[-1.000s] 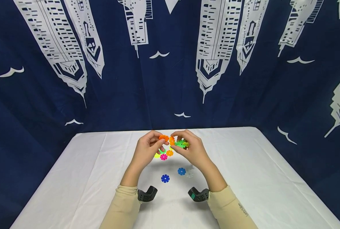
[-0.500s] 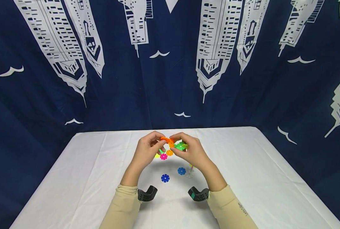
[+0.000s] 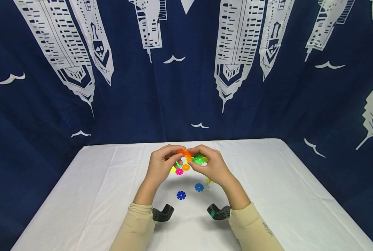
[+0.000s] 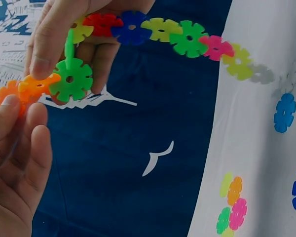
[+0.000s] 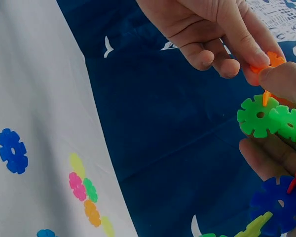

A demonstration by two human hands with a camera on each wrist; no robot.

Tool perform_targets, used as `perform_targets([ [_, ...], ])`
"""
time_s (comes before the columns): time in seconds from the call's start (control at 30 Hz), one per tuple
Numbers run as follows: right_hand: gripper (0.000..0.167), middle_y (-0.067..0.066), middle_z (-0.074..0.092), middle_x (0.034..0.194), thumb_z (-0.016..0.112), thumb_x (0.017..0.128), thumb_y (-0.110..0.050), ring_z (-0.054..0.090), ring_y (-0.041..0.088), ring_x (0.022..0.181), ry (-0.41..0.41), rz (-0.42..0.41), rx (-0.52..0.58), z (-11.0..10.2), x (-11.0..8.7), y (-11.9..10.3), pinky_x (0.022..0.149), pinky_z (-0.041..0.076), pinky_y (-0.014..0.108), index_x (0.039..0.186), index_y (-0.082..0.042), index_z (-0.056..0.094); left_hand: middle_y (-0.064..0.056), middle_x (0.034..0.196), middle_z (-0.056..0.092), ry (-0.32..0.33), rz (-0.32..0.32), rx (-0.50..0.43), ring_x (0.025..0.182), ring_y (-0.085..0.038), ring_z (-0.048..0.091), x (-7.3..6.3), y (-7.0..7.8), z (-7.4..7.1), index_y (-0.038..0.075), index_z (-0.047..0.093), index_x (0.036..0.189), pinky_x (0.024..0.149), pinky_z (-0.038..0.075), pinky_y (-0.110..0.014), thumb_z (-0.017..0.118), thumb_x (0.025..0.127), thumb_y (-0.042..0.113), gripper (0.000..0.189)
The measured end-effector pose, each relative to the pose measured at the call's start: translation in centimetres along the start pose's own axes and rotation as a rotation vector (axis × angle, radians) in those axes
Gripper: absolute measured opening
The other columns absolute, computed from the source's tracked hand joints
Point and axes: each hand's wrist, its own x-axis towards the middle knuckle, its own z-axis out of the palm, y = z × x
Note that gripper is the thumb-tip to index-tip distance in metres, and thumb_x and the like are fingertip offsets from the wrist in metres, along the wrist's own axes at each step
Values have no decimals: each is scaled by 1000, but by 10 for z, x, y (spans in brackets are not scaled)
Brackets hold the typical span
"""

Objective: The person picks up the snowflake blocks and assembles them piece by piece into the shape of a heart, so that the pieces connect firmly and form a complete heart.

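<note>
Both hands are raised above the white table. My left hand pinches an orange snowflake disc between thumb and fingers. Opposite it, my right hand pinches another orange disc, the end piece of a linked chain. The two orange discs meet and overlap between the fingertips. From the right hand's disc the chain runs through a green disc, then a red disc, a blue disc and several more. The chain hangs below the right hand; fingers hide part of it.
On the white table, loose discs lie under the hands: pink, orange and others. Nearer are a dark blue disc and a lighter blue disc. A navy printed cloth hangs behind.
A second ago the two orange discs were apart. The hands have come together, and the discs now meet. The yellow lower end of the chain now shows beneath the right hand.
</note>
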Motion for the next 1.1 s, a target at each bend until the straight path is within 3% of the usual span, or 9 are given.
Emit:
perform_targets([
  [0.27, 30, 9, 74, 104, 80, 79, 1, 69, 22, 89, 21, -32, 25, -5, -1, -3, 81, 59, 23, 108, -4, 72, -22, 82, 64, 7, 114, -33, 62, -7, 65, 0, 4, 7, -1, 75, 108, 54, 59, -31, 69, 90, -1, 20],
  [0.4, 30, 9, 74, 104, 81, 79, 2, 69, 20, 89, 23, -40, 28, -7, -1, -3, 80, 60, 23, 107, -5, 72, -23, 83, 65, 6, 118, -27, 62, -4, 65, 0, 3, 7, -1, 75, 109, 54, 58, -26, 69, 90, 0, 20],
  [0.63, 33, 8, 75, 105, 83, 80, -5, 71, 19, 90, 2, -14, 27, -8, 1, -5, 82, 60, 25, 111, -6, 71, -20, 82, 64, -1, 77, -50, 62, -8, 66, 0, 3, 6, 0, 75, 110, 54, 58, -28, 69, 90, 0, 21],
  [0.87, 32, 5, 75, 102, 84, 79, -9, 70, 16, 88, 4, 26, -9, -10, 0, -4, 79, 60, 23, 109, -8, 72, -14, 88, 70, 2, 25, 42, 65, -33, 67, -1, 3, 7, 8, 72, 121, 54, 57, -30, 71, 90, 6, 30],
  [1.1, 30, 6, 76, 103, 82, 81, -5, 71, 18, 88, 40, 23, -31, -16, 0, -1, 79, 60, 24, 109, -8, 72, -6, 102, 74, -61, -135, 175, 77, -18, 69, 0, -3, 8, 14, 67, 126, 65, 57, -22, 72, 93, 16, 34],
])
